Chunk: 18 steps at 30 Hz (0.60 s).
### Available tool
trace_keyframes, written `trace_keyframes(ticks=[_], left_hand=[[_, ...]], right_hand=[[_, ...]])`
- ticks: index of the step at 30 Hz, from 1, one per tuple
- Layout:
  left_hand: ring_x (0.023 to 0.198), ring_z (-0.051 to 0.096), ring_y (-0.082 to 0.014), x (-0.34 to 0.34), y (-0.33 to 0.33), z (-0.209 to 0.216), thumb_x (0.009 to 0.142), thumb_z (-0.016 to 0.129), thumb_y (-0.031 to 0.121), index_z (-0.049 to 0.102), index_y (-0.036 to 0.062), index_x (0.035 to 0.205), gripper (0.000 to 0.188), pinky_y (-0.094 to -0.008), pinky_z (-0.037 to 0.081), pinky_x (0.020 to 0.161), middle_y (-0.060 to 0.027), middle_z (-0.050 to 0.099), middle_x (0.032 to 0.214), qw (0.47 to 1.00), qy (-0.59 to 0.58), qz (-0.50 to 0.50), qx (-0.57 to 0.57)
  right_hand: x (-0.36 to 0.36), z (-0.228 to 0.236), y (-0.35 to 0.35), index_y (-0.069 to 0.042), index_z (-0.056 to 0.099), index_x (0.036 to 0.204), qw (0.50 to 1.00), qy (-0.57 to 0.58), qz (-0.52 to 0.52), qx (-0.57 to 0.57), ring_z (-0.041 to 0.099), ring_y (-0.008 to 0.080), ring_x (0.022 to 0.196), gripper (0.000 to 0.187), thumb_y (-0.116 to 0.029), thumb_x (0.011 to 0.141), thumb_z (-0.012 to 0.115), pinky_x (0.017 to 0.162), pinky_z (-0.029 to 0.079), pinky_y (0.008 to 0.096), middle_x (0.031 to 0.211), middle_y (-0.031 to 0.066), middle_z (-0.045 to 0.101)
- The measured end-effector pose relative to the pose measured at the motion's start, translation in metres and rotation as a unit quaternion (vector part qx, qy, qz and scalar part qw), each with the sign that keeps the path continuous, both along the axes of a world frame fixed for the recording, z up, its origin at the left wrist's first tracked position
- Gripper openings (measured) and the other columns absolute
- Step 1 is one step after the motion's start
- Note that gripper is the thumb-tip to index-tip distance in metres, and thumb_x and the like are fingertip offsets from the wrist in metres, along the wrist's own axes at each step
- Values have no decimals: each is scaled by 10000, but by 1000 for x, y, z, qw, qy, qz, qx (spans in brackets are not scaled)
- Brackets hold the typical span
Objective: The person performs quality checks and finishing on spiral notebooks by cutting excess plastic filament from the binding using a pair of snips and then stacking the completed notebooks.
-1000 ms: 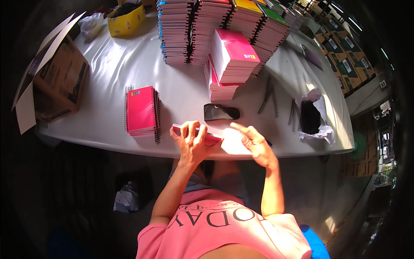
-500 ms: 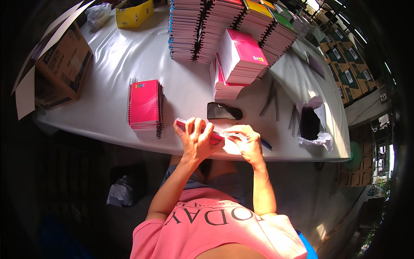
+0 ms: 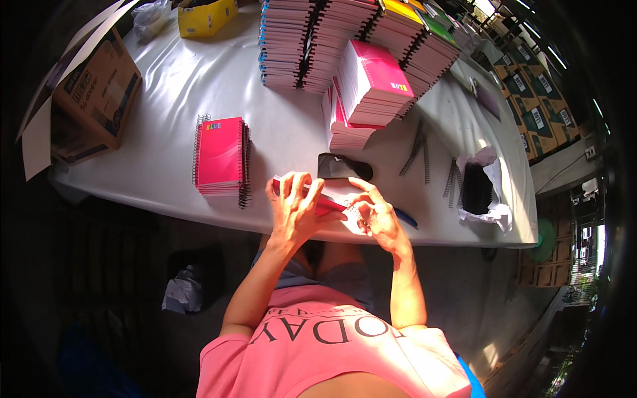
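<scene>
Near the table's front edge, my left hand point(image 3: 293, 207) is closed round a small pink-red notebook point(image 3: 330, 205), its fingers bent over the cover. A thin spiral binding coil point(image 3: 356, 213) shows at the notebook's right end. My right hand point(image 3: 381, 222) has its thumb and lower fingers closed on the coil, while the index finger reaches up and outward. How far the coil runs through the pages is hidden by my fingers. Just beyond my hands lies a flat black and grey item point(image 3: 344, 166). A blue pen-like object point(image 3: 405, 217) rests beside my right hand.
Left stands a stack of spiral-bound pink notebooks point(image 3: 220, 156); ahead, unbound pink ones point(image 3: 378, 73) stand before tall bound stacks point(image 3: 285, 46). Loose coils point(image 3: 415, 152) and a wrapped coil bundle point(image 3: 476, 189) lie right. A cardboard box point(image 3: 99, 96) and yellow box point(image 3: 207, 18) are farther off.
My right hand has shifted slightly left and closer to the notebook, and its index finger has lifted and straightened. The coil stretches less far out between the hands. My left hand keeps hold of the notebook.
</scene>
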State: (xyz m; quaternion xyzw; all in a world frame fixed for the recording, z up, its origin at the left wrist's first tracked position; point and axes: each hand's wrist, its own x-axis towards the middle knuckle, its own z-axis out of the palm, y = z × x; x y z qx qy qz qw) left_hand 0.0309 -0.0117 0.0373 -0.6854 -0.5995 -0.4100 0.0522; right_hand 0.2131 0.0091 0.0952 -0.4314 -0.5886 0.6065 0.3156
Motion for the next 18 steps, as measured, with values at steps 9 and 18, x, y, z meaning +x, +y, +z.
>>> trace_keyframes(ticks=[9,18], left_hand=[[1018,467,-261,-6,-1,-6,619,771,491,614,142,875,461,-573,280,958,-33,508,916,1000,-9,-9,-20],[1016,449,-313,-11,-5,2,545,832,371,579,79,809,468,-479,355,887,-84,475,966,997,-27,-71,19]], right_hand=[[13,-5,27,-55,627,1131,979,-130,156,32,487,77,525,233,-160,950,524,510,418,243,659,35,598],[16,-66,94,-51,568,1084,916,-246,52,312,566,252,1048,286,-33,799,576,900,465,370,1092,106,607]])
